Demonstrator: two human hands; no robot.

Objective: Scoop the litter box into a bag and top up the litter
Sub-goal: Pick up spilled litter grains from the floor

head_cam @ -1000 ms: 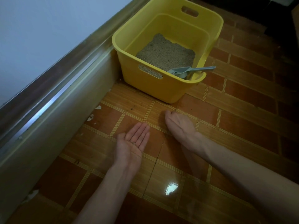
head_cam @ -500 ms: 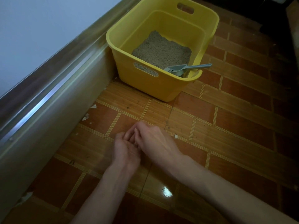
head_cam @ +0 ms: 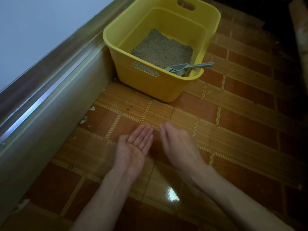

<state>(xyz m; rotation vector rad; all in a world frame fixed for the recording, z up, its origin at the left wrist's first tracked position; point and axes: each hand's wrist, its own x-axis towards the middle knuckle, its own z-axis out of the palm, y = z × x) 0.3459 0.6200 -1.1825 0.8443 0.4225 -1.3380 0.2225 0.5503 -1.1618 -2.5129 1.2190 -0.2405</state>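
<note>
From my head camera I look down at the tiled floor (head_cam: 241, 130), with the yellow litter box (head_cam: 150, 85) standing at the far end, its left side close against the metal sill (head_cam: 50, 100) that runs along the wall. The litter (head_cam: 161, 49) inside lies low, covering the bottom only, well under the rim. The grey scoop (head_cam: 180, 69) sits in the near right corner of the box, its slotted head down inside and its handle lying out over the rim to the right.

My left hand (head_cam: 135, 149) is held palm up just above the floor, fingers straight and together, with a few small grains (head_cam: 137, 145) resting in the palm; they look like stray litter, though they are too small to be sure. My right hand (head_cam: 178, 144) is just beside it, palm down; it is blurred, so I can only say the fingers seem loosely extended and hold nothing. A few pale flakes (head_cam: 84, 120) lie on the floor near the sill.

I see no bag in view. I judge the grains to be light and loose, apt to roll off a tilted palm, so the hand should stay cupped and level on its way to the box. The scoop looks like light, stiff plastic; the handle end overhanging the rim is the place to take it. The box itself seems rigid, with cut-out handles at its ends for lifting.
</note>
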